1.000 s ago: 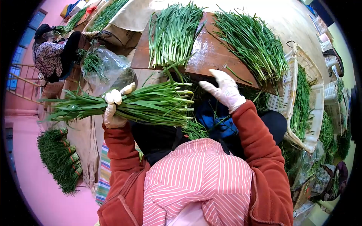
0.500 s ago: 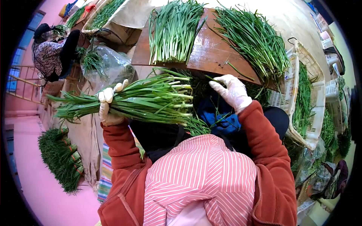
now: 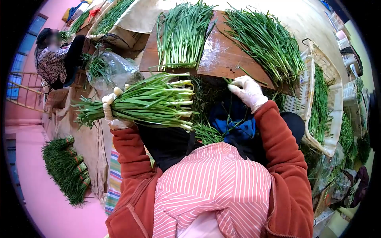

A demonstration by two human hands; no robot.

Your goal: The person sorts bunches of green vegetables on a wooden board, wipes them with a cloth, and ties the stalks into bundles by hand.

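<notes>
My left hand, in a white glove, is wrapped round a thick bunch of garlic chives. The bunch lies sideways above my lap, pale cut ends to the right and leaf tips to the left. My right hand, also gloved, is pinched closed at the near edge of the wooden board. A thin green chive leaf shows at its fingertips. On the board lie a neat pile of chives at left and a looser pile at right.
A white plastic crate of chives stands to the right. Tied chive bundles rest on the floor at left. Loose leaves and a blue cloth are by my lap. Another person sits at upper left beside a clear plastic bag.
The chive bunch has shifted and turned slightly, its cut ends now a little further left. My right hand has moved slightly right, the thin leaf still at its fingertips.
</notes>
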